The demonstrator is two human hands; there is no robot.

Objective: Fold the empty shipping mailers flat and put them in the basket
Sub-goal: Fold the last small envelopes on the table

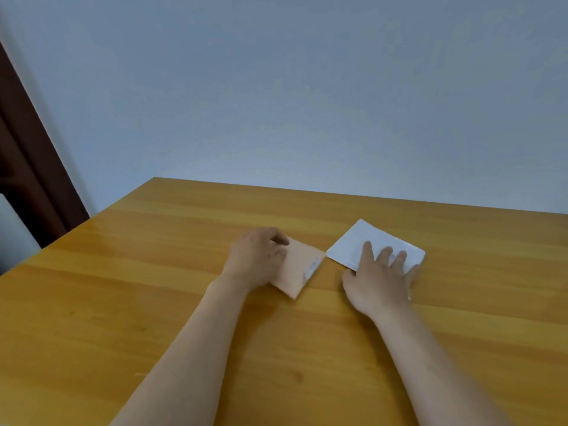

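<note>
Pink mailer (302, 265), 1, left hand (256, 259) grips; white mailer (362, 241), 1, right hand (379, 281) presses flat.

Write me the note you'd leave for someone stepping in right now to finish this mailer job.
Left hand: fingers curled on the pink mailer, holding it down on the table.
Right hand: fingers spread flat, pressing the white mailer.
Things: both mailers lie folded small, side by side with a gap between them.
Done: folding looks finished or nearly so.
Left: put both into the basket, which is not in view.
</note>
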